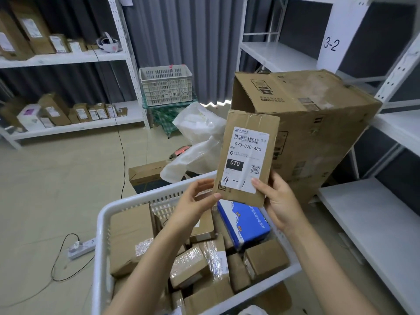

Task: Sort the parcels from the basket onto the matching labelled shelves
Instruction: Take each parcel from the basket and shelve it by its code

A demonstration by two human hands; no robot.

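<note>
Storeroom, white shelves at upper left and right, one bearing tag 3-2. Basket, lower centre: filled with boxes. Parcel, marked 4-1: upright at frame centre, above basket. Left hand: grip pinching parcel's lower left edge. Right hand: grip pinching its lower right corner

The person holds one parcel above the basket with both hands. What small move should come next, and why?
Probably turn away to look for a shelf marked 4-1. The parcel, held by the left hand and right hand, bears a handwritten 4-1, while the only readable shelf tag here says 3-2, so this shelf seems wrong.
</note>
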